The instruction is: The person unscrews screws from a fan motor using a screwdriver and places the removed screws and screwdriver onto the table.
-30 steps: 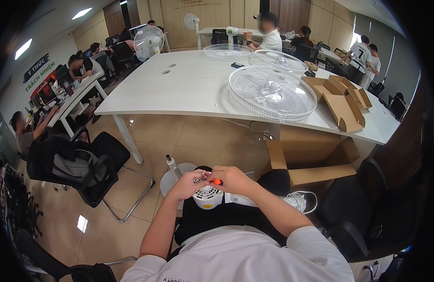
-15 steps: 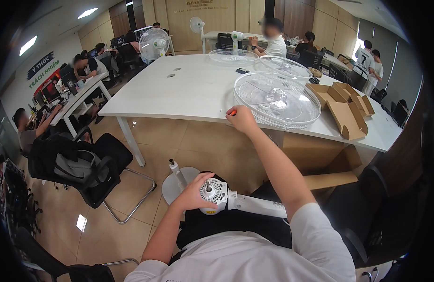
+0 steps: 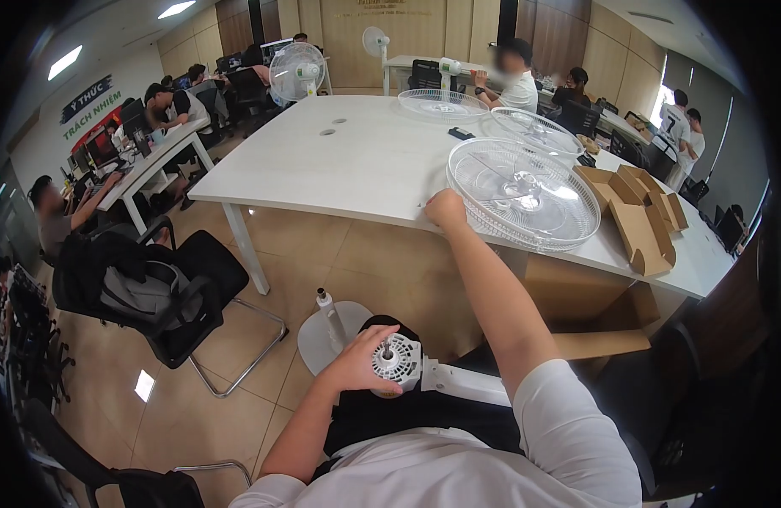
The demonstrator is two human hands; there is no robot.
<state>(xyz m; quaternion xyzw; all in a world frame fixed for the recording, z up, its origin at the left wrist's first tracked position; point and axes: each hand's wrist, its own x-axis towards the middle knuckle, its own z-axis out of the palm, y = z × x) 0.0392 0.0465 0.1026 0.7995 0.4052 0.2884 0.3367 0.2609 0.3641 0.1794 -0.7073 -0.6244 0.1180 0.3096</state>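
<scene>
My left hand [image 3: 362,362] is wrapped round a white fan motor housing [image 3: 399,359] with a metal shaft, which rests on my lap. A white neck [image 3: 465,383] runs from the housing to the right, under my right forearm. At the table's front edge my right hand [image 3: 445,208] is closed, touching or just above the white top; what its fingers hold, if anything, is hidden. Just right of it lies a round clear fan grille with blades [image 3: 523,193]. Two more grilles [image 3: 536,131] [image 3: 442,103] lie behind.
The white table [image 3: 306,161] also bears open cardboard boxes [image 3: 636,220] and a small black object [image 3: 461,133]. A round fan base with a pole [image 3: 330,317] stands on the floor. A chair [image 3: 187,296] with a backpack is left. People sit and stand beyond.
The view has shifted a little, so the room sits further right. The orange thing seen in my right hand is now hidden. My left hand still holds the motor housing.
</scene>
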